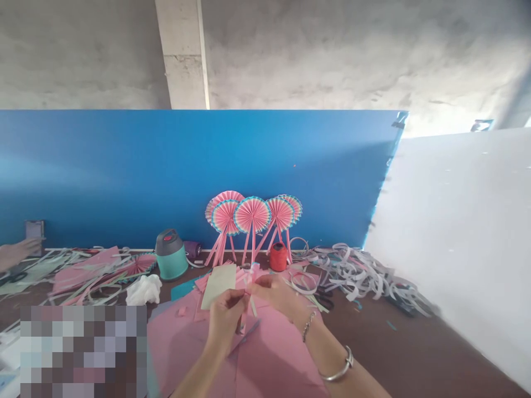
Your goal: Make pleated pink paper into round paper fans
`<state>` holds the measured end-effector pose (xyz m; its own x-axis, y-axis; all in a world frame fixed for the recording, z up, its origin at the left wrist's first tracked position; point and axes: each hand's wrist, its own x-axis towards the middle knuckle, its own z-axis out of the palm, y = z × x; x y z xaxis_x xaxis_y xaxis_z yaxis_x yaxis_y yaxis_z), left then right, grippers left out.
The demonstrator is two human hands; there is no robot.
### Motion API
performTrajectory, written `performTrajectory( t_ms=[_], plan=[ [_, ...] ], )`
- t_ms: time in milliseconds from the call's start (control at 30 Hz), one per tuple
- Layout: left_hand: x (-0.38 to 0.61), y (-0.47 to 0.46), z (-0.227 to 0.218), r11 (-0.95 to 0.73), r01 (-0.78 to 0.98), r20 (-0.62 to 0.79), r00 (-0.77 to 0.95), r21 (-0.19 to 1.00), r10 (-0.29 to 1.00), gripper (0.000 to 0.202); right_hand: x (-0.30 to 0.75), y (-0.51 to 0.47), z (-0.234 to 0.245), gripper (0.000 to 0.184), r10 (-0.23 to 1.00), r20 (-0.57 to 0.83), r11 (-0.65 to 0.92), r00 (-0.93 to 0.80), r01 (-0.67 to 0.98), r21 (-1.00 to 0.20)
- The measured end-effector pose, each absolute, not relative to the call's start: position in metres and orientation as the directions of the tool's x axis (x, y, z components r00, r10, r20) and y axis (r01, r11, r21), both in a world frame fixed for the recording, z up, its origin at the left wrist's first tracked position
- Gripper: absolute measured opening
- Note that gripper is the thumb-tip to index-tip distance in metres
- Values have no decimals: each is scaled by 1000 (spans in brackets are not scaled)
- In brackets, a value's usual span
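Note:
My left hand [227, 314] pinches the lower part of a narrow pink paper strip [251, 272]; pale bits show below its fingers. My right hand [276, 294] closes on the strip's upper part from the right, its fingertips close to the left ones. Fingers partly cover the strip, so its folds are hard to make out. Large pink paper sheets [274, 354] lie beneath both hands. Scissors [244, 337] appear to lie on them, their blades just below my left hand. A pale green paper sheet [219, 284] lies beyond my left hand.
Several pleated pink paper fans [252, 214] stand against the blue partition [124, 166]. A teal-and-grey container [171, 257], a red container [278, 257] and crumpled white tissue [143, 289] sit nearby. Curled paper strips [352, 271] heap at right. Another person's hand [19, 254] is at far left.

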<state>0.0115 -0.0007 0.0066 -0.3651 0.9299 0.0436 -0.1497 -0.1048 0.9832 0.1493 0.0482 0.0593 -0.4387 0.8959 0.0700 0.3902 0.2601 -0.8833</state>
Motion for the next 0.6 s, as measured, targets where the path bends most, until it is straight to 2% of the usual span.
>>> performTrajectory(
  t_ms=[67, 200, 367, 600],
  plan=[
    [12, 0, 4, -107, -121, 57, -360, 987, 931, 30, 146, 50, 55, 33, 932, 93, 218, -349, 338, -915],
    [11, 1, -1, -114, -95, 79, -319, 989, 944, 28, 145, 54, 49, 32, 949, 20, 117, -313, 294, -949],
    [10, 0, 3, -192, -102, 152, -313, 976, 938, 24, 144, 52, 50, 33, 957, 44, 126, -287, 273, -954],
    [11, -2, 10, -261, -21, 247, -258, 965, 934, 16, 143, 51, 54, 33, 962, 16, 94, -274, 276, -956]
  ],
)
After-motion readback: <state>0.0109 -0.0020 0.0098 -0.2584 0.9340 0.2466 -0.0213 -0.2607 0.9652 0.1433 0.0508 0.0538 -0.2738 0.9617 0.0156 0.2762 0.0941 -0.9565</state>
